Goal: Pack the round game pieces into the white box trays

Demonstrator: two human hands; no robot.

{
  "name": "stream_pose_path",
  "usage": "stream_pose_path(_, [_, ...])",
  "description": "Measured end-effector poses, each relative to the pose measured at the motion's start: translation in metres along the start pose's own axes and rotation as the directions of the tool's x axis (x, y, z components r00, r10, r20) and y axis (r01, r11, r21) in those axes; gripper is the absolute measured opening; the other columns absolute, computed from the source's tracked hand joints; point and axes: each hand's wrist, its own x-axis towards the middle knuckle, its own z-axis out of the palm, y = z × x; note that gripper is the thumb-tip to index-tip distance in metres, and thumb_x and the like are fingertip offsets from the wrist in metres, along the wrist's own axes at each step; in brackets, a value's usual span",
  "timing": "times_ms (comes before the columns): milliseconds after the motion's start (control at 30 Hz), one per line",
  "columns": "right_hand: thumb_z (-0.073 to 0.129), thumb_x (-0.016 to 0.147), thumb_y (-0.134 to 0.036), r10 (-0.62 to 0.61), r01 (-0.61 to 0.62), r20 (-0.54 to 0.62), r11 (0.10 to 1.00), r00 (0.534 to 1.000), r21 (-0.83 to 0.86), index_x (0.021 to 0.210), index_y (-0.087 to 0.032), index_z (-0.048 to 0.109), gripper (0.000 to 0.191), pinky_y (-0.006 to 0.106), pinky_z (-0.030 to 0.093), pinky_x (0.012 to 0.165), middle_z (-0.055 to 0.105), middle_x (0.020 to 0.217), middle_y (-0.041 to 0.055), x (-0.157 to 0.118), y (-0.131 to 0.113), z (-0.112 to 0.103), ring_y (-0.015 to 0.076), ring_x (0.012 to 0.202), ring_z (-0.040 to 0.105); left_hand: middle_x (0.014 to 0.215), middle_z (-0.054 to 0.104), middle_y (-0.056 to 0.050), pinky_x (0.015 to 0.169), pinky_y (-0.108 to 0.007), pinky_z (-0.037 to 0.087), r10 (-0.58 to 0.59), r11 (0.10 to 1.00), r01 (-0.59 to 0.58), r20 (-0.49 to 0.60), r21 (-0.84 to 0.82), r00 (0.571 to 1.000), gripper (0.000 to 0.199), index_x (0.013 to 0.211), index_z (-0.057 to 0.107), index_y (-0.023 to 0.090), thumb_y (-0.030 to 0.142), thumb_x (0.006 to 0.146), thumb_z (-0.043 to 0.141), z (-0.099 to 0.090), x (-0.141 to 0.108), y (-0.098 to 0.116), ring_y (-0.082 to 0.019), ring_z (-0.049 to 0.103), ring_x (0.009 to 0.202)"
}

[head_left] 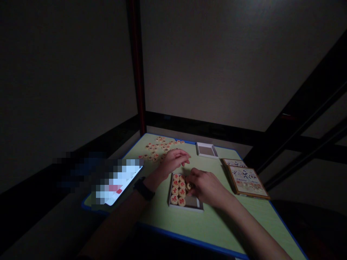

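Observation:
A shallow open box [200,209] lies on the green table, with round Chinese chess pieces [182,192] marked in red set in two columns along its left side. My right hand [204,184] is over the box's right part, its fingers bent down and closed around a chess piece [189,186] at the third column. The fingertips are partly hidden. Just beyond the box's far edge hovers my left hand [175,161], fingers loosely stretched to the right, with nothing visible in them. A dark band circles my left wrist.
Many loose chess pieces [154,153] are scattered on the far left of the table [162,220]. An empty box tray [207,150] sits at the far edge. Two printed boxes [246,180] lie at the right. A lit screen [121,180], partly blurred, is on the left.

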Motion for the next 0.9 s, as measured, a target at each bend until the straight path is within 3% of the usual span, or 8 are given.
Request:
stream_pose_path(167, [0.071, 0.08, -0.025, -0.009, 0.009, -0.023, 1.0, 1.0, 0.006, 0.106, -0.021, 0.068, 0.027, 0.029, 0.036, 0.063, 0.068, 0.094, 0.0056, 0.0015, 0.0017, 0.005, 0.0205, 0.081, 0.064, 0.068, 0.065, -0.002, 0.056, -0.023, 0.037, -0.009, 1.0, 0.009, 0.001, 0.009, 1.0, 0.017, 0.075, 0.066, 0.015, 0.032, 0.072, 0.068, 0.0, 0.0008, -0.001, -0.011, 0.055, 0.062])
stream_pose_path(333, [0.071, 0.079, -0.025, 0.001, 0.0, -0.028, 1.0, 1.0, 0.021, 0.093, -0.018, 0.067, 0.016, 0.029, 0.034, 0.062, 0.071, 0.087, 0.0054, 0.0027, 0.0032, 0.0073, 0.0201, 0.076, 0.064, 0.066, 0.065, -0.002, 0.054, -0.022, 0.037, -0.03, 0.999, 0.029, 0.003, 0.019, 1.0, 0.016, 0.075, 0.066, 0.015, 0.031, 0.072, 0.067, 0.0, 0.0016, -0.0015, -0.011, 0.055, 0.06])
stream_pose_path(500, [0.069, 0.078, -0.024, 0.009, -0.008, -0.034, 0.999, 0.999, 0.05, 0.092, -0.02, 0.067, 0.016, 0.029, 0.032, 0.06, 0.071, 0.081, 0.0043, 0.0022, 0.0043, 0.0084, 0.0184, 0.07, 0.062, 0.066, 0.065, -0.002, 0.055, -0.022, 0.037, -0.033, 0.999, 0.033, 0.003, 0.034, 0.999, 0.016, 0.072, 0.066, 0.016, 0.031, 0.071, 0.066, -0.0002, 0.0015, -0.001, -0.011, 0.054, 0.061])
stream_pose_path(900, [0.062, 0.072, -0.019, 0.063, -0.064, 0.008, 0.998, 0.998, 0.028, 0.105, -0.021, 0.066, 0.033, 0.028, 0.027, 0.057, 0.072, 0.074, 0.0023, -0.0006, -0.0003, 0.001, 0.0174, 0.062, 0.06, 0.067, 0.065, -0.002, 0.055, -0.022, 0.037, -0.048, 0.999, 0.048, -0.005, 0.006, 0.999, 0.018, 0.075, 0.066, 0.015, 0.033, 0.07, 0.068, 0.0002, 0.0013, -0.0007, -0.011, 0.054, 0.06])
